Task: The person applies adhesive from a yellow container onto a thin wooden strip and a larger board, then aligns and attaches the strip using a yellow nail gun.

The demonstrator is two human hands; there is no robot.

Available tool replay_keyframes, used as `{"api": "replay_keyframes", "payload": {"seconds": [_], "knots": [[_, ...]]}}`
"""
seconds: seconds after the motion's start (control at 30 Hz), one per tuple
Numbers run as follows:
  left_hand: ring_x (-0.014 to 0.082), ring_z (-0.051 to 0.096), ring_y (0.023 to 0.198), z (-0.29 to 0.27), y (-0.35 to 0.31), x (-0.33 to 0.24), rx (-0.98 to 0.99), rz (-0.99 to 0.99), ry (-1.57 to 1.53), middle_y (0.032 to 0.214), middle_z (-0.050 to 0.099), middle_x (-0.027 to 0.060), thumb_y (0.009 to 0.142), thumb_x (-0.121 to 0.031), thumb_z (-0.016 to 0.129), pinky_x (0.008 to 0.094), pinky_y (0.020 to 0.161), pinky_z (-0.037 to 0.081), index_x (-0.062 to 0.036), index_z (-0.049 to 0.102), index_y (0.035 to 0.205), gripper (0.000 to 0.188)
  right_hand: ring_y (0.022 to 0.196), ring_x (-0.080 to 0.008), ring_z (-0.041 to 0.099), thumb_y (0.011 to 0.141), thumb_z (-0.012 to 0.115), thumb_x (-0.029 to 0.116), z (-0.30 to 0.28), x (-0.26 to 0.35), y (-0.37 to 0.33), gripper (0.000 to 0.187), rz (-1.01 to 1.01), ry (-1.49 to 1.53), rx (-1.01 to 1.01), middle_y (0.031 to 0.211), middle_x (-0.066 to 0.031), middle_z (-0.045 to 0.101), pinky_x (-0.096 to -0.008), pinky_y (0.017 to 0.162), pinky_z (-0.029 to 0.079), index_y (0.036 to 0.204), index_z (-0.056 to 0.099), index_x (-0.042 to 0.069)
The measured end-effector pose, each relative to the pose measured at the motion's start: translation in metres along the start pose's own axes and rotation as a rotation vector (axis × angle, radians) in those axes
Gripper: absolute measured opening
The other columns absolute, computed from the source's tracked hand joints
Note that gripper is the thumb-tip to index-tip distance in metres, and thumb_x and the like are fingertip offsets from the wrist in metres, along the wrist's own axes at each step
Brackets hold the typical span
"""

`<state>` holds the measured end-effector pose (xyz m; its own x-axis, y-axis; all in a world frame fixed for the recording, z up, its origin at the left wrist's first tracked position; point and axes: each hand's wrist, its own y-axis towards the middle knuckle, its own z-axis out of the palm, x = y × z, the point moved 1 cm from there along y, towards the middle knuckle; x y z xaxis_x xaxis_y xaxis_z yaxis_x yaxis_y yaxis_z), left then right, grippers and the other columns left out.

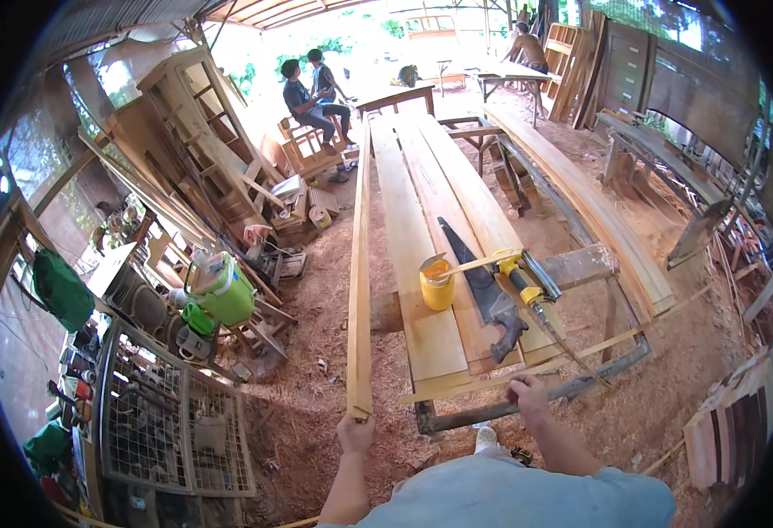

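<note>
My left hand is closed around the near end of a long, narrow wooden board, which runs away from me along the left side of the bench. My right hand, fingers curled, is at the front edge beside a thin wooden strip; whatever it may pinch is too small to make out. Several wide planks lie lengthwise between the hands and the far table. On them rest a yellow container with a stick across it, a handsaw and a yellow-and-black power tool.
A metal frame borders the planks in front. More long boards lie to the right. A green bucket and a mesh-fronted cabinet stand left. Two people sit at the back; another person is far right. Shavings cover the floor.
</note>
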<state>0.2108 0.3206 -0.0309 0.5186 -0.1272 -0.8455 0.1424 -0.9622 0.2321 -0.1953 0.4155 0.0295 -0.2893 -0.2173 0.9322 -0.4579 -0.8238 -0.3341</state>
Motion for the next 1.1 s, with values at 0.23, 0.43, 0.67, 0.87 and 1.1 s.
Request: {"api": "replay_keyframes", "payload": {"seconds": [0.23, 0.43, 0.67, 0.87, 1.1], "knots": [[0.0229, 0.072, 0.076, 0.019, 0.015, 0.016, 0.123, -0.080, -0.110, 0.077, 0.071, 0.0119, 0.076, -0.006, 0.073, 0.0346, 0.070, 0.056, -0.0028, 0.070, 0.086, 0.012, 0.059, -0.0135, 0.059, 0.101, 0.060, 0.022, 0.070, -0.046, -0.095, 0.021, 0.117, 0.137, 0.057, 0.067, -0.0018, 0.058, -0.0295, 0.057, 0.052, 0.094, 0.066, 0.003], [0.0328, 0.071, 0.071, -0.021, 0.013, -0.036, 0.091, 0.090, 0.159, 0.077, 0.072, 0.0154, 0.076, -0.016, 0.078, 0.0392, 0.067, 0.057, -0.0029, 0.071, 0.084, 0.017, 0.058, -0.0159, 0.060, 0.099, 0.058, 0.022, 0.057, -0.048, -0.124, 0.025, 0.090, 0.049, -0.099, 0.066, -0.0062, 0.061, -0.0315, 0.054, 0.049, 0.081, 0.061, 0.005], [0.0296, 0.072, 0.070, -0.061, 0.023, -0.097, -0.132, 0.472, 0.117, 0.077, 0.072, 0.0166, 0.086, -0.016, 0.074, 0.0386, 0.063, 0.057, -0.0010, 0.071, 0.083, 0.016, 0.059, -0.0134, 0.057, 0.097, 0.060, 0.019, 0.050, -0.048, -0.100, 0.020, 0.015, 0.054, -0.089, 0.066, -0.0044, 0.060, -0.0287, 0.054, 0.046, 0.084, 0.062, 0.004], [0.0250, 0.058, 0.070, -0.065, 0.097, -0.072, -0.039, 0.321, 0.271, 0.074, 0.061, 0.0130, 0.105, -0.023, 0.048, 0.0403, 0.066, 0.047, -0.0006, 0.072, 0.108, 0.033, 0.059, -0.0120, 0.056, 0.099, 0.059, 0.020, 0.092, -0.002, -0.074, 0.025, -0.087, -0.030, 0.080, 0.065, -0.0022, 0.057, -0.0270, 0.059, 0.047, 0.081, 0.059, 0.002], [0.0331, 0.060, 0.115, -0.063, 0.150, -0.147, 0.111, -0.035, -0.057, 0.124, 0.064, 0.0228, 0.103, -0.038, 0.050, 0.0400, 0.101, 0.046, 0.0016, 0.055, 0.138, 0.053, 0.058, -0.0107, 0.054, 0.102, 0.060, 0.023, 0.083, -0.010, -0.050, 0.030, -0.058, 0.023, 0.228, 0.066, -0.0017, 0.056, -0.0269, 0.059, 0.047, 0.077, 0.056, 0.007]]}}
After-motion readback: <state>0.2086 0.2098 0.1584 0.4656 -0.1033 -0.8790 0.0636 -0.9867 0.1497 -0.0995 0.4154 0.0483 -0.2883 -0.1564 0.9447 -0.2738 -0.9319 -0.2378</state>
